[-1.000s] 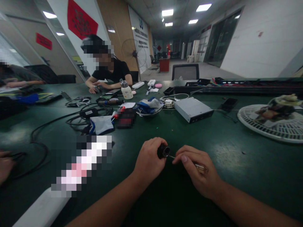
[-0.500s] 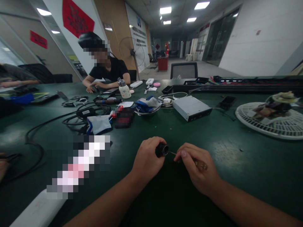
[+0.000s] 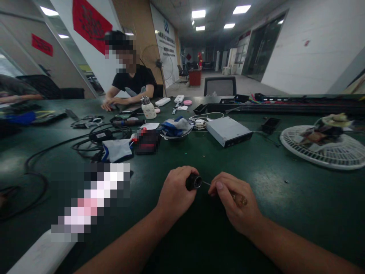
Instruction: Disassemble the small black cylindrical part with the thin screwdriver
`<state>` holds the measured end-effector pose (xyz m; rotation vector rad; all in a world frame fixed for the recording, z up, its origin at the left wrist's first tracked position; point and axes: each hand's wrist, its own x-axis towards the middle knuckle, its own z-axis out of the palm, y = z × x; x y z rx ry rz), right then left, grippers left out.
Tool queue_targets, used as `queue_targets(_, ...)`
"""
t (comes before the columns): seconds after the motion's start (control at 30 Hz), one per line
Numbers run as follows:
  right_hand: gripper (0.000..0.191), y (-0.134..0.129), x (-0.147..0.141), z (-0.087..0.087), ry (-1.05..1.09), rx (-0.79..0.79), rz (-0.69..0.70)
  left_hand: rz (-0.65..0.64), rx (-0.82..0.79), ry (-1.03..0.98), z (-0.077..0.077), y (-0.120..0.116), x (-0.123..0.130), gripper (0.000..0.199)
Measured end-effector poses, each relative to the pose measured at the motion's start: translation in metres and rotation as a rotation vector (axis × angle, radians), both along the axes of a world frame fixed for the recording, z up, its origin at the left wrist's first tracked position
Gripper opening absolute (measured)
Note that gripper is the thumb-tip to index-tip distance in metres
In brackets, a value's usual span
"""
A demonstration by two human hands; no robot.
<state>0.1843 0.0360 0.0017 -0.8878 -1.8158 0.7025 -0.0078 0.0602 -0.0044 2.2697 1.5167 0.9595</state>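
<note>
Fingers of my left hand (image 3: 175, 192) wrap round a short black hollow cylinder (image 3: 193, 182), its open round end turned toward my right. My right hand (image 3: 235, 201) is closed on a screwdriver (image 3: 241, 199) with an amber, see-through handle. Its thin metal shaft sticks out between my fingertips and points left at the cylinder's open end. The tip is too small to tell whether it touches the rim. Both hands are just above the dark green table (image 3: 159, 163).
Beyond my hands lie a grey metal drive box (image 3: 228, 130), a bowl with gloves (image 3: 176, 127), a white glove (image 3: 117, 149) and black cables (image 3: 99, 135). A white fan grille (image 3: 302, 152) lies at right. Left front is a white elongated object (image 3: 42, 251). Across the table sits a person (image 3: 132, 82).
My hands keep almost the same pose, with the screwdriver shaft still beside the cylinder. The view has shifted a little. The person across the table has moved their head and upper body.
</note>
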Motion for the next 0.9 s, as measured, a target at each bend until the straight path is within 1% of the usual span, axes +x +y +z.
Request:
queue_targets(0.07, 0.026, 0.0009, 0.0004, 0.0002, 0.014, 0.022, 0.045, 0.005, -0.002, 0.002, 0.0003, 0.0000, -0.0001, 0.031)
queue_targets(0.17, 0.022, 0.0012, 0.0006, 0.0015, 0.009, 0.029, 0.165, 0.014, 0.000, 0.001, 0.0016, -0.0004, 0.0000, 0.032)
queue_targets(0.23, 0.024, 0.0004, 0.0006, 0.0017, -0.007, 0.017, 0.193, 0.011, -0.001, 0.003, 0.0025, -0.0007, 0.0003, 0.031)
queue_targets(0.3, 0.028, -0.0006, 0.0004, 0.0011, -0.027, 0.007, 0.157, 0.001, 0.000, 0.008, 0.0031, -0.0008, 0.0007, 0.029)
queue_targets(0.43, 0.030, -0.0011, 0.0001, -0.0002, -0.016, 0.011, 0.032, -0.002, 0.007, 0.009, 0.0024, -0.0003, 0.0013, 0.028)
queue_targets(0.5, 0.028, -0.0005, 0.0000, 0.0005, 0.000, 0.021, 0.043, 0.007, 0.006, 0.002, 0.0016, 0.0000, 0.0012, 0.029)
queue_targets(0.63, 0.023, 0.0004, -0.0003, 0.0027, -0.019, 0.034, 0.171, 0.001, 0.003, -0.003, 0.0006, -0.0003, 0.0003, 0.032)
queue_targets(0.67, 0.023, 0.0004, -0.0005, 0.0031, -0.030, 0.034, 0.186, -0.003, 0.004, -0.001, 0.0006, -0.0005, 0.0001, 0.032)
queue_targets(0.73, 0.026, 0.0001, -0.0010, 0.0032, -0.048, 0.026, 0.162, -0.003, 0.006, 0.000, 0.0009, -0.0008, 0.0001, 0.032)
queue_targets(0.8, 0.028, -0.0002, -0.0013, 0.0031, -0.051, 0.011, 0.106, 0.001, 0.003, -0.002, 0.0015, -0.0011, 0.0004, 0.030)
queue_targets(0.9, 0.028, -0.0009, -0.0005, 0.0017, -0.035, 0.002, 0.051, 0.001, -0.009, 0.008, 0.0025, -0.0012, 0.0007, 0.027)
